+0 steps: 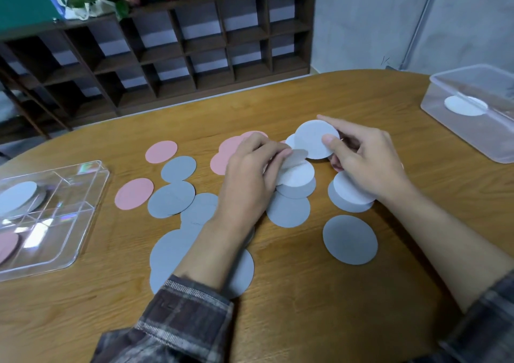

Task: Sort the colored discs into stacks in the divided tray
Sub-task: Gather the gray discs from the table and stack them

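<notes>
- Plaid sleeves [180, 321] are seen at the bottom edge, with both bare forearms stretched forward over the wooden tabletop [306, 321].
- A white disc [311, 137] is held upright above the pile by the right hand [367, 162]. The thumb is pressed on its near face and the forefinger is laid straight along its top edge, so the fingers are clamped on it.
- The left hand [247, 184] is held palm down with its fingers curled. Thumb and forefinger are pinched on the edge of a blurred pale disc [296, 157], just beside the right hand's disc.
- More white discs [299, 176] are lying under both hands on overlapping grey discs [350, 239].
- Pink discs [161, 151] are spread to the left and behind the left hand.
- The divided tray [83, 223], clear, is set at the left edge. A grey stack [16, 198] is held in its far compartment and a pink stack [7, 246] in a nearer one.
- A clear box [459, 140] with a white disc inside [464, 106] is placed far right.
- A dark wooden shelf [194, 51] is stood behind.
</notes>
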`<state>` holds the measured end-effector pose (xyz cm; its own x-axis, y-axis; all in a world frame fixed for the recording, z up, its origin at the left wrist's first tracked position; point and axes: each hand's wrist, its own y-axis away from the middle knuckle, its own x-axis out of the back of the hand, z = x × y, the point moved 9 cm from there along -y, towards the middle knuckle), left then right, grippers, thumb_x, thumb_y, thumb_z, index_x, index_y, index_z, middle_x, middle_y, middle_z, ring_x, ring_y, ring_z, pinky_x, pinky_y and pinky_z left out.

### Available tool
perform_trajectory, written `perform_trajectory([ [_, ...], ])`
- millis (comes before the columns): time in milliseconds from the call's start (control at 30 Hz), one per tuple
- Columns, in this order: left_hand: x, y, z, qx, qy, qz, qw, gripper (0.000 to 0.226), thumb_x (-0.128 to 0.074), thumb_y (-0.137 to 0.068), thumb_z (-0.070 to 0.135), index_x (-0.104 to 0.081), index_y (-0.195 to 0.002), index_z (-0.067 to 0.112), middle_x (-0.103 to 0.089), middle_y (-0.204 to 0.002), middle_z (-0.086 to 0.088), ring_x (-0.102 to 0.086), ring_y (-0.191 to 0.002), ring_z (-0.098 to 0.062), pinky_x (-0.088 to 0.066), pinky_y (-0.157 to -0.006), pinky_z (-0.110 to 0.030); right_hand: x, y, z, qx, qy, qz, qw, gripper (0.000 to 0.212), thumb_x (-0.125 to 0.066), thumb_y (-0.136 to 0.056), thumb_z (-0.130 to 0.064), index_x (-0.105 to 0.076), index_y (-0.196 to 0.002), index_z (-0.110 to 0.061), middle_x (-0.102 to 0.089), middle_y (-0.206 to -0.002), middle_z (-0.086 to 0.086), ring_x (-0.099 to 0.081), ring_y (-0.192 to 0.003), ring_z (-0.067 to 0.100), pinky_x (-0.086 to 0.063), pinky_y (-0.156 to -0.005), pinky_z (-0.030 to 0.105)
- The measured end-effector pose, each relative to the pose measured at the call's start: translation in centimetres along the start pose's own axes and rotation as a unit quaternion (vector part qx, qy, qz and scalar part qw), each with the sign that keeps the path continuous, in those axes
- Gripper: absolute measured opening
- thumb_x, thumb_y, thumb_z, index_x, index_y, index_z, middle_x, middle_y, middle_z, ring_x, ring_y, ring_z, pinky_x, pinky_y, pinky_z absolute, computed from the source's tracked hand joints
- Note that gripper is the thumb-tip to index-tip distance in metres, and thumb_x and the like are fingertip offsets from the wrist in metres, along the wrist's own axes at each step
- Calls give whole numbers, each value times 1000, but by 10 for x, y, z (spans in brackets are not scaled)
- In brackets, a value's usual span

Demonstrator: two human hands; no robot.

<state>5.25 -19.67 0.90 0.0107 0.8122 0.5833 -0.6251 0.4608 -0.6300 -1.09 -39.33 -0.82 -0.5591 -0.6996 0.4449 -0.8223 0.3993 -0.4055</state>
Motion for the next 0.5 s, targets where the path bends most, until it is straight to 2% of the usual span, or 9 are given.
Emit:
perform_trajectory([
  [33,1,0,-1,11,19,10,1000,14,-66,-101,18,-80,-100,14,-67,-90,5,-54,-88,0,-36,-83,-7,-1,0,-1,3,5,-6,1000,38,-61,-101,-21,-65,-136,-35,-68,-73,-8,-64,-65,11,-59,-77,39],
  [100,2,0,-2,31,40,19,999,11,-69,-99,17,-80,-99,15,-71,-88,8,-59,-85,1,-43,-79,-11,-5,1,-3,9,11,-22,1000,37,-60,-102,-22,-65,-135,-37,-71,-79,-3,-65,-67,11,-59,-79,39],
  [167,3,1,-6,51,56,31,997,8,-72,-96,18,-79,-96,15,-70,-85,13,-65,-79,-3,-50,-74,-17,-10,3,-6,19,1,-42,999,36,-57,-104,-21,-65,-136,-35,-69,-74,5,-65,-68,15,-59,-79,44],
  [267,3,3,-15,102,95,40,989,4,-76,-94,19,-77,-95,16,-73,-85,13,-71,-74,-8,-55,-70,-20,-16,5,-8,22,-16,-69,997,36,-51,-106,-17,-66,-136,-32,-68,-74,6,-65,-71,16,-59,-79,43],
  [367,-2,6,-18,132,121,36,983,16,-78,-93,20,-75,-108,16,-77,-89,6,-73,-77,-6,-58,-72,-20,-19,6,-9,24,-25,-79,996,37,-47,-107,-16,-67,-135,-31,-69,-73,5,-66,-72,17,-59,-79,43],
  [433,-5,5,-16,121,107,25,986,25,-76,-94,21,-76,-119,17,-77,-89,5,-73,-79,-5,-59,-75,-20,-20,6,-8,18,-27,-78,996,37,-46,-107,-17,-66,-135,-30,-70,-73,5,-67,-73,17,-58,-80,41],
  [500,-7,3,-12,94,79,17,992,25,-72,-97,23,-78,-121,16,-79,-92,3,-72,-78,-6,-59,-75,-24,-20,7,-9,27,-2,-81,996,37,-48,-107,-21,-63,-139,-31,-70,-74,3,-67,-75,16,-56,-79,36],
])
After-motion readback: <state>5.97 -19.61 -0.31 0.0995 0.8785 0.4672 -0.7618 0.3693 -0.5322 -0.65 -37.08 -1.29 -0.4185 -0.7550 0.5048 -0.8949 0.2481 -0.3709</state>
